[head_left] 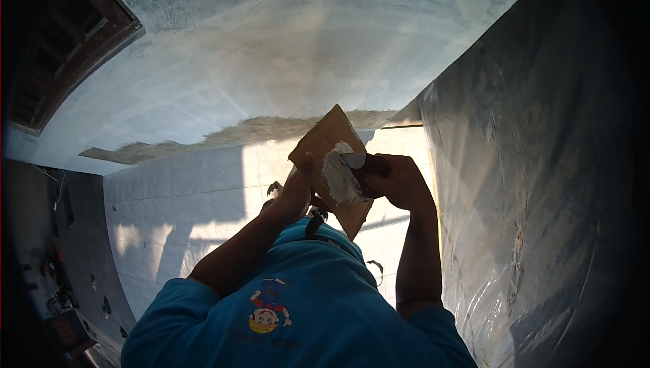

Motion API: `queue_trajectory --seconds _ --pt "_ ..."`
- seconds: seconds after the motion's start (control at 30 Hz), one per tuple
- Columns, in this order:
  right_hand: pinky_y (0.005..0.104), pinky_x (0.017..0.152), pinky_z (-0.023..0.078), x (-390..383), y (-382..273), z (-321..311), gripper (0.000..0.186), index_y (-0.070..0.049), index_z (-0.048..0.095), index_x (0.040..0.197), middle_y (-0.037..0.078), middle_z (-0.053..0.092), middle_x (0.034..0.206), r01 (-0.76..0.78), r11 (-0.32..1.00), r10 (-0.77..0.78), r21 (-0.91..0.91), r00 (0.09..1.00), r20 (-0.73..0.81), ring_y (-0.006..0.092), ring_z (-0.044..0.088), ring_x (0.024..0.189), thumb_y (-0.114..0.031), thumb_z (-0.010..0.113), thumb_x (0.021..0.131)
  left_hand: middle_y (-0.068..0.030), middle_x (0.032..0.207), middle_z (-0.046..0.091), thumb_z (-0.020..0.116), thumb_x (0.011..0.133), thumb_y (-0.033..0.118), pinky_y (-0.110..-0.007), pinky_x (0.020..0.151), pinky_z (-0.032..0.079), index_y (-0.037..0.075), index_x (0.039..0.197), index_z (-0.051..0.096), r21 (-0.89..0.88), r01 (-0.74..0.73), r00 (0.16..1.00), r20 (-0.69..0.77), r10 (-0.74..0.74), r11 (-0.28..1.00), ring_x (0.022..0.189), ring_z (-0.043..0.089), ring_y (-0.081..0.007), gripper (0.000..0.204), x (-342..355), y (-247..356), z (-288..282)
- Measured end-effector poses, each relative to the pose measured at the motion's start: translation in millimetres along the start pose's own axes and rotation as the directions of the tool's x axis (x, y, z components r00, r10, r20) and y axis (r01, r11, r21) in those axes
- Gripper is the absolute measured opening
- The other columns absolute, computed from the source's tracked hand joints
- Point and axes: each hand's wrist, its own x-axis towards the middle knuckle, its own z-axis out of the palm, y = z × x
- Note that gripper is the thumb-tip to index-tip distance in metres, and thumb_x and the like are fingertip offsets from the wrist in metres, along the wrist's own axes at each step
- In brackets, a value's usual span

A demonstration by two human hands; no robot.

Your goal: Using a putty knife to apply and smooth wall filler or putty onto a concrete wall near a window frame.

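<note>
In front of my waist, my left hand (pixel 295 190) is closed on the left edge of a tilted brown board (pixel 317 142) that looks like cardboard. White putty (pixel 337 173) lies in a ridged smear across the board's middle. My right hand (pixel 406 182) grips the dark handle of what looks like a putty knife (pixel 376 166). Its blade end meets the putty and is partly hidden by it. Shadow obscures the fingers of the right hand in part.
Ahead stands a wall (pixel 244 63) with a whitish coat and a rough, uncoated strip (pixel 264 127) along its foot. Plastic sheeting (pixel 514 185) hangs on the right. A brown window frame (pixel 74 36) is at upper left. Pale floor tiles (pixel 169 199) lie below, partly sunlit.
</note>
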Motion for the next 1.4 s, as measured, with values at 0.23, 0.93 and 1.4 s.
queue_trajectory --seconds 0.23,0.93,1.4 --pt "0.0276 0.070 0.055 -1 11 7 0.024 0.004 0.066 0.104 0.010 0.070 0.084 -0.068 0.996 0.071 -0.050 0.996 0.055 0.0122 0.066 0.075 -0.008 0.067 0.083 -0.0167 0.119 0.057 0.023 0.096 0.062 -0.046 0.072 0.060 0.004 0.136 0.036 0.023 0.096 0.994 -0.049 -0.095 0.995 0.106 0.062 -0.0294 0.072 -1 4 11" --pt "0.0308 0.054 0.057 144 79 61 0.031 -0.003 0.058 0.112 0.008 0.067 0.098 0.145 0.471 0.460 0.870 0.801 -0.383 0.0189 0.068 0.078 -0.013 0.066 0.084 -0.0186 0.120 0.057 0.025 0.093 0.068 -0.060 0.085 0.051 0.005 0.136 0.039 -0.094 0.025 0.920 -0.388 -0.060 0.995 0.110 0.059 -0.0364 0.077 4 25 -111" --pt "0.0305 0.047 0.057 321 54 69 0.024 0.002 0.060 0.103 0.011 0.064 0.090 0.270 0.608 0.566 0.747 0.513 -0.646 0.0201 0.066 0.066 -0.006 0.057 0.080 -0.0161 0.133 0.048 0.029 0.090 0.072 -0.065 0.082 0.050 0.012 0.141 0.034 -0.011 0.093 0.940 -0.328 -0.091 0.996 0.119 0.051 -0.0387 0.078 31 106 -174"
